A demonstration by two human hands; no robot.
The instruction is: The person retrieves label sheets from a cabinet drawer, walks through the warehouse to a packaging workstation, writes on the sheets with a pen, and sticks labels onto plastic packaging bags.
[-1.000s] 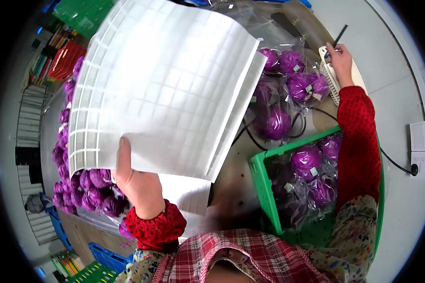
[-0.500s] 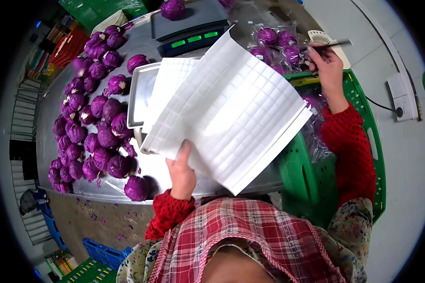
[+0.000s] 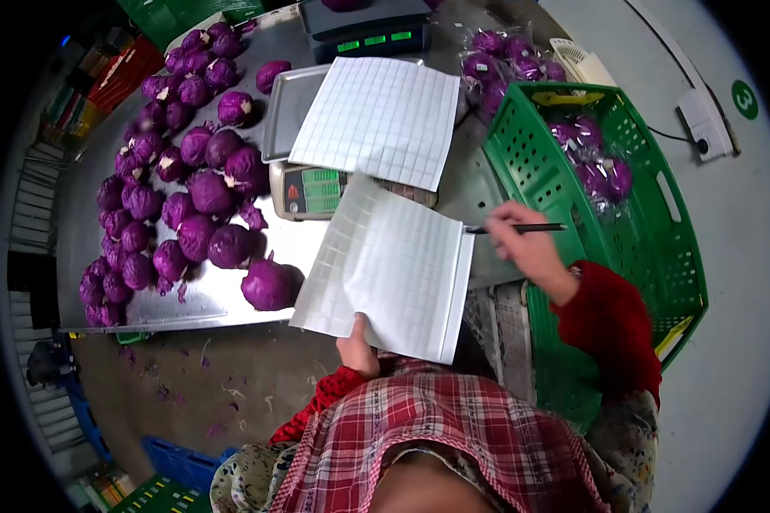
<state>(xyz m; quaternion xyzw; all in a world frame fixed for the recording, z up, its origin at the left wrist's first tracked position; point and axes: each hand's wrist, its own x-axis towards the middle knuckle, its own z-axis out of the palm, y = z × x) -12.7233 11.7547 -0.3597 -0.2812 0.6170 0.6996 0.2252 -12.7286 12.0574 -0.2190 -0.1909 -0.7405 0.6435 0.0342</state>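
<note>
My left hand (image 3: 359, 350) is closed on the lower edge of a white sheet of gridded labels (image 3: 385, 274), thumb on top. The sheet slants in front of my apron, its left side curling up. In my right hand (image 3: 526, 248) is a black pen (image 3: 541, 227), pinched between the fingers, its tip at the sheet's right edge. A second gridded label sheet (image 3: 381, 120) lies beyond, over a metal tray (image 3: 281, 120) and part of a small scale (image 3: 321, 190) with a lit green display.
Many red cabbages (image 3: 210, 192) cover the left of the metal table (image 3: 188, 312). On the right stands a green crate (image 3: 659, 231) holding bagged cabbages (image 3: 603, 175). More bagged cabbages (image 3: 492, 73) lie behind it. A larger scale (image 3: 372, 38) is at the back.
My right hand has brought the pen from beyond the crate down to the sheet's right edge. The held sheet has come lower and closer to me, uncovering the second sheet and the small scale.
</note>
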